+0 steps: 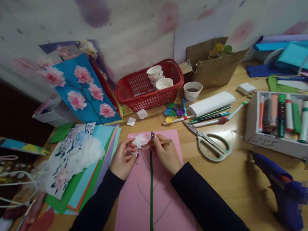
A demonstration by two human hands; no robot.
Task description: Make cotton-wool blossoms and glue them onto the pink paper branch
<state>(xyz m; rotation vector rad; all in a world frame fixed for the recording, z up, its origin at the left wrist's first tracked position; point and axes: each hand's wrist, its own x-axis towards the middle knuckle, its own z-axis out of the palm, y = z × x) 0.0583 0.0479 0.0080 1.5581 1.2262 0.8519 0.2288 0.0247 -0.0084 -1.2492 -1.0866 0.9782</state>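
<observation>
My left hand [125,158] pinches a small white fluffy flower [139,141] above the top of a pink sheet of paper [131,222]. In my right hand [167,155] is a thin brush [166,142] with a wooden-looking handle. Its tip points left at the flower, but I cannot tell whether it touches. A thick green stem [151,196] runs down the sheet, with thin pencil-like curved lines branching off both sides. White fluff [88,155] lies on coloured papers left of my hands.
Scissors [211,144], small paint pots [171,112], a paper cup [192,91] of dark liquid and a red basket [144,100] stand beyond the sheet. To the right are a marker box [285,143] and a glue gun [283,188]. A blue flower picture [87,88] leans at the left.
</observation>
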